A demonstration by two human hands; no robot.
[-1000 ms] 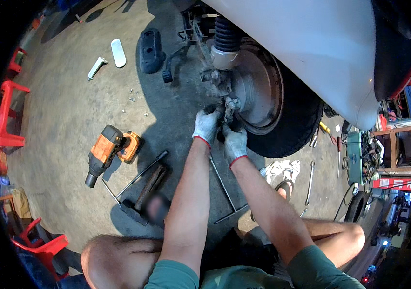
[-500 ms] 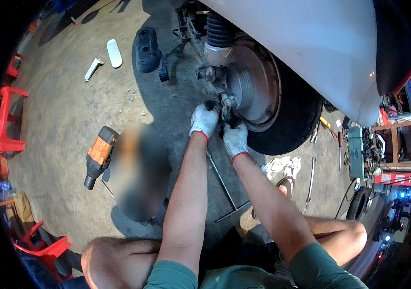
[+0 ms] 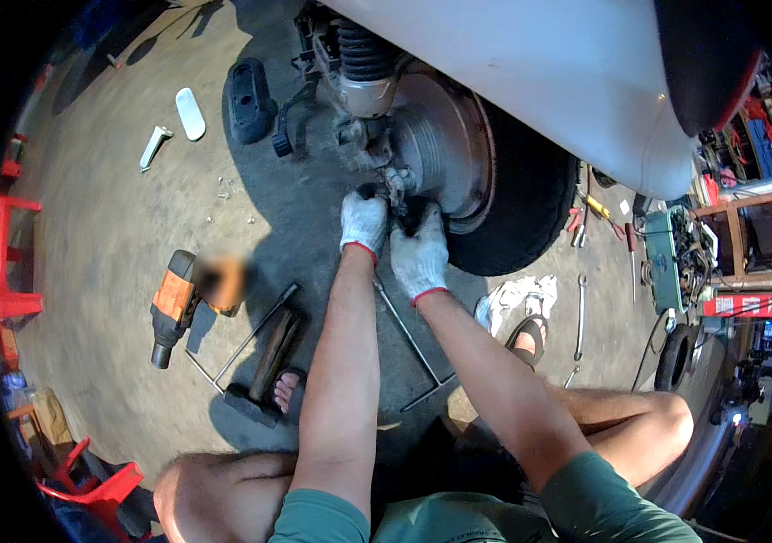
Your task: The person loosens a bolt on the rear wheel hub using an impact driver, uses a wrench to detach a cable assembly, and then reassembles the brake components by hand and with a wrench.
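Both my hands wear white work gloves with red cuffs. They are close together at a small metal part beside the rusty brake disc, behind a wheel with a black tyre. My left hand has its fingers curled at the lower left of that part. My right hand is closed just to its right, below the disc, with dark fingertips bent upward. What lies inside the fingers of each hand is hidden. A black ribbed boot stands above the metal part.
A white car body panel overhangs at upper right. On the floor are an orange impact wrench, a hammer, a T-handle wrench, a spanner, a white rag and several small screws. Red stools stand at left.
The whole view has shifted, so the wheel appears farther left. My right hand has moved closer to my left and turned slightly. The hammer and another T-handle wrench now show where a blur covered them.
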